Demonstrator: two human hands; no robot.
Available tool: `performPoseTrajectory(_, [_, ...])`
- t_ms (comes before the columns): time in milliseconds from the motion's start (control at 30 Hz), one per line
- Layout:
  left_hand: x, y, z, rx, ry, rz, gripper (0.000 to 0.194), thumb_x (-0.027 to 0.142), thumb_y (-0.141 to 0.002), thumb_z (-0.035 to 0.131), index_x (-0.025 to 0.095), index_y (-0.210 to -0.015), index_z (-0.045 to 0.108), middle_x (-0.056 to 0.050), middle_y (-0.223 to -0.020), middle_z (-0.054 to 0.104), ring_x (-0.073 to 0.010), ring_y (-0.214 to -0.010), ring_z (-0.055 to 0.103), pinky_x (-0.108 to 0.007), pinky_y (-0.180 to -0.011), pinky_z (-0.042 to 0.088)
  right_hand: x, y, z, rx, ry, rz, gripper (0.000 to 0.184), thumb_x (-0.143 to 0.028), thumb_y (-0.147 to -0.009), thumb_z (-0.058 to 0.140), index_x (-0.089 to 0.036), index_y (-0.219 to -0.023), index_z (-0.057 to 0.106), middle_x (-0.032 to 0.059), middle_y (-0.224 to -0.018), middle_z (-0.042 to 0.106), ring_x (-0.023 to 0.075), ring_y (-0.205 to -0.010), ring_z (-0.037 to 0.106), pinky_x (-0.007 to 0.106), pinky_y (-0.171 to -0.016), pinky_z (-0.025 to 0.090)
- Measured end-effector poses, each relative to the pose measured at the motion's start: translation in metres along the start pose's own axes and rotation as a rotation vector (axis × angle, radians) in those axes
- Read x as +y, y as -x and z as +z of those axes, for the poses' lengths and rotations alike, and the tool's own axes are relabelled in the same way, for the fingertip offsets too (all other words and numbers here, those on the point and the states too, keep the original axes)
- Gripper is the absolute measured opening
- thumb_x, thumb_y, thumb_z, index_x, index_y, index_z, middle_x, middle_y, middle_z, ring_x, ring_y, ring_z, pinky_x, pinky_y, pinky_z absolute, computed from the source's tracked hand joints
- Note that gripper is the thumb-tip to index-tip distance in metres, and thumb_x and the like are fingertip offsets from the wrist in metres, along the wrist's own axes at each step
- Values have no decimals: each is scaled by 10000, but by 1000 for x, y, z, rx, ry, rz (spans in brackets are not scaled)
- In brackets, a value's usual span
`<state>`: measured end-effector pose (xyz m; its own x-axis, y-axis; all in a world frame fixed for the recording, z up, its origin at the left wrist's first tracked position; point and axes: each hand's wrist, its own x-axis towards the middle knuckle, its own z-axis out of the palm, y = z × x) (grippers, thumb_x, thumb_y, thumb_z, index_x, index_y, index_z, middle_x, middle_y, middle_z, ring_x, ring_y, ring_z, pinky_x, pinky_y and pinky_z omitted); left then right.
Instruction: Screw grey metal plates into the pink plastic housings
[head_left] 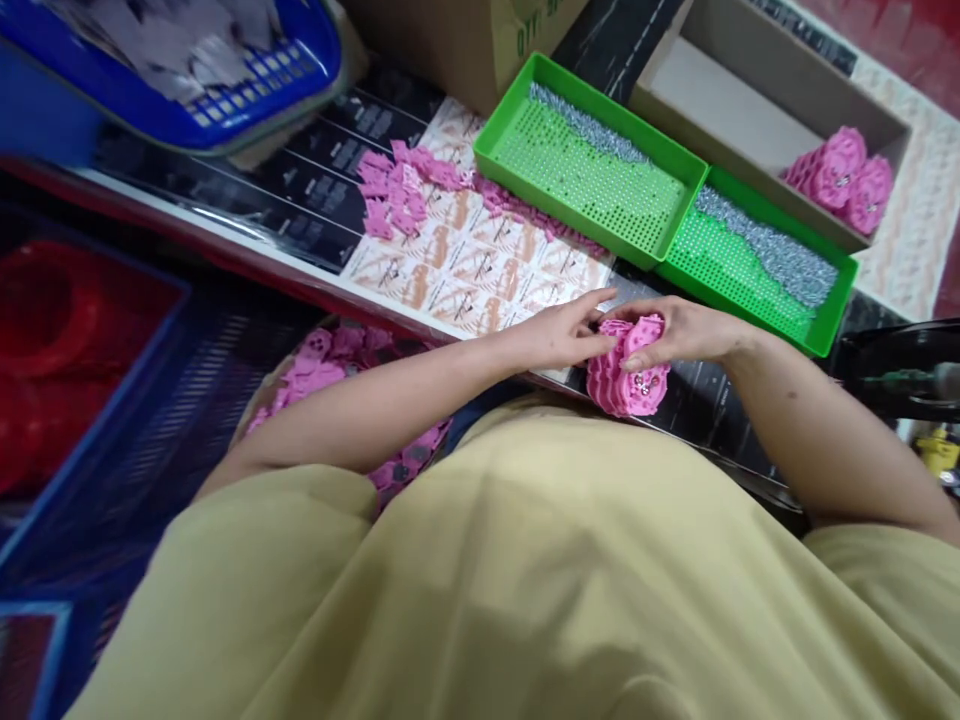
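Note:
A stack of pink plastic pieces [628, 385] with small metal bits on its end face stands at the table's front edge. My right hand [679, 328] is wrapped over its top and right side, thumb on the front. At its left side is my left hand [576, 332], fingers partly spread, the fingertips close to or touching the stack; contact is unclear. Behind the hands lie two green perforated trays, the left tray [592, 190] and the right tray [757, 270], each with small silvery metal parts along one side.
Loose pink pieces [397, 188] lie on the table left of the trays. An open cardboard box [735, 95] holds more pink stacks [840, 180]. A blue basket [300, 80] stands at the back left. Pink pieces [330, 365] fill a container below the table edge. Black equipment [900, 370] is at right.

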<state>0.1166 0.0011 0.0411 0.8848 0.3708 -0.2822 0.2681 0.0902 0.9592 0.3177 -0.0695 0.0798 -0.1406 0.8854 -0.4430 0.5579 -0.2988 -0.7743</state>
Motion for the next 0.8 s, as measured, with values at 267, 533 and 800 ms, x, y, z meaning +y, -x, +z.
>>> performPoseTrajectory(267, [13,-4,3,40,-418,69,737,205,-836,572,112,-1538,367,-152,-1430,594,-213,-1162,657,-321,-1017,508,0,16,0,62,151,-57,861,-688,-559,846,-260,-1288,681,87,-1345,668,356,-1289,593,541,-1167,437])
performPoseTrajectory(533, [19,-3,2,17,-532,24,711,201,-841,565,123,-1528,397,-121,-1424,605,-206,-1209,628,-302,-1040,481,-1,37,8,244,230,38,723,-731,-670,733,-224,-1186,722,97,-1087,746,273,-870,689,467,-841,571])
performPoseTrajectory(800, [29,-1,4,-27,-658,30,546,207,-878,536,158,-1422,559,-72,-1341,656,-211,-1222,617,-314,-1076,461,13,35,1,223,-249,176,611,-583,-465,936,-208,-903,734,44,-843,737,190,-670,657,360,-637,583])
